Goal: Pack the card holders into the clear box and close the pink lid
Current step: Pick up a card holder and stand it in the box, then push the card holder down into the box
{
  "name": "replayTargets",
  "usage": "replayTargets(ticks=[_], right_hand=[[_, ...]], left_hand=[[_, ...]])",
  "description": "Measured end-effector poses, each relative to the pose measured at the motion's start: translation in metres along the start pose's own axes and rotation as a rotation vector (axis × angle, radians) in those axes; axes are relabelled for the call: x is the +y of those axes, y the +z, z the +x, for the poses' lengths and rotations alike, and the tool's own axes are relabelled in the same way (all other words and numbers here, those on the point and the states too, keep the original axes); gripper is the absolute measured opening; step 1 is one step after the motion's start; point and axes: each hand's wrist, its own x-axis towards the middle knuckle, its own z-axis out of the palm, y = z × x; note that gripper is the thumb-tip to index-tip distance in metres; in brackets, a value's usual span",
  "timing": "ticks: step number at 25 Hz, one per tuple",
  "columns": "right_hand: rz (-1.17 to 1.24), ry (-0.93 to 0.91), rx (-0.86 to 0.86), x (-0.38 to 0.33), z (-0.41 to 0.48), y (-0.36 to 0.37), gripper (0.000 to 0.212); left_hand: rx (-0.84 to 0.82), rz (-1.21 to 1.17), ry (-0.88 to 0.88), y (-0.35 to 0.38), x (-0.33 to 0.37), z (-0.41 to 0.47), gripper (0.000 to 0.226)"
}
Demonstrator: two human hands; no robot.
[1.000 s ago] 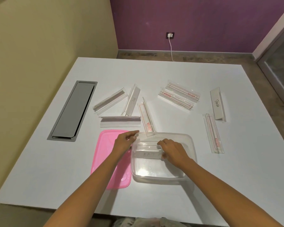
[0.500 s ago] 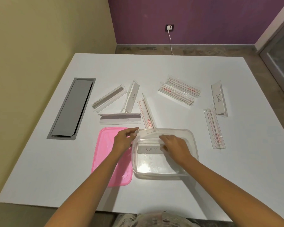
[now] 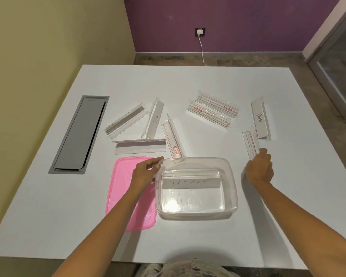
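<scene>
The clear box stands on the white table near me, with a card holder marked BATMAN lying inside it. My left hand pinches the box's far left rim corner. The pink lid lies flat to the left of the box, partly under my left forearm. My right hand is curled over the near end of a clear card holder lying to the right of the box. Several more holders are scattered beyond the box, among them PANDA, DOG and a red-printed one touching the box's far rim.
A grey cable hatch is set into the table at the left. Two stacked clear holders lie at the centre back. A yellow wall runs along the left, with a purple wall and a plugged-in charger beyond the table.
My right hand left the BATMAN holder inside the box and moved right, onto the near end of the clear holder. My left hand stayed on the box rim.
</scene>
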Motion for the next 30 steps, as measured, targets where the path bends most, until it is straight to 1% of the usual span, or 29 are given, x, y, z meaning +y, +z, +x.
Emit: replayTargets(ticks=[2, 5, 7, 9, 10, 12, 13, 14, 16, 18, 20, 21, 25, 27, 30], right_hand=[[0.056, -0.001, 0.007, 0.002, 0.004, -0.001, 0.053], [0.088, 0.010, 0.069, 0.003, 0.008, -0.003, 0.053], [0.084, 0.018, 0.124, 0.001, 0.011, -0.006, 0.048], [0.129, 0.035, 0.112, -0.004, 0.012, -0.011, 0.035], [0.198, 0.060, 0.058, -0.007, 0.011, -0.015, 0.033], [0.427, 0.139, -0.160, -0.013, 0.005, -0.025, 0.058], [0.548, 0.169, -0.255, -0.017, 0.000, -0.031, 0.067], [0.644, 0.171, -0.319, -0.020, -0.006, -0.036, 0.070], [0.787, 0.100, -0.401, -0.025, -0.018, -0.043, 0.064], [0.862, -0.022, -0.489, -0.032, -0.034, -0.051, 0.059], [0.841, -0.154, -0.567, -0.039, -0.051, -0.055, 0.063], [0.792, -0.234, -0.593, -0.041, -0.058, -0.056, 0.064], [0.495, -0.583, -0.718, -0.052, -0.081, -0.055, 0.065], [0.356, -0.661, -0.738, -0.055, -0.087, -0.045, 0.065], [0.205, -0.692, -0.743, -0.054, -0.090, -0.023, 0.065]], left_hand=[[-0.003, -0.012, -0.003, 0.000, 0.000, 0.000, 0.029], [-0.001, -0.024, -0.008, 0.000, 0.000, 0.001, 0.029], [0.001, -0.026, -0.009, 0.000, -0.001, 0.002, 0.029], [0.001, -0.028, -0.012, 0.000, -0.002, 0.003, 0.029], [0.003, -0.030, -0.014, 0.001, -0.003, 0.003, 0.029], [0.007, -0.033, -0.016, 0.002, -0.004, 0.003, 0.030], [0.010, -0.034, -0.018, 0.002, -0.004, 0.003, 0.030], [0.013, -0.037, -0.022, 0.003, -0.004, 0.004, 0.030], [0.025, -0.053, -0.041, 0.003, -0.005, 0.005, 0.031], [0.032, -0.073, -0.056, 0.003, -0.005, 0.005, 0.030], [0.030, -0.087, -0.063, 0.003, -0.005, 0.005, 0.031], [0.029, -0.092, -0.064, 0.003, -0.005, 0.005, 0.031], [0.031, -0.098, -0.064, 0.002, -0.006, 0.005, 0.030], [0.017, -0.101, -0.069, 0.000, -0.006, 0.005, 0.031], [-0.010, -0.115, -0.064, -0.003, -0.006, 0.005, 0.029]])
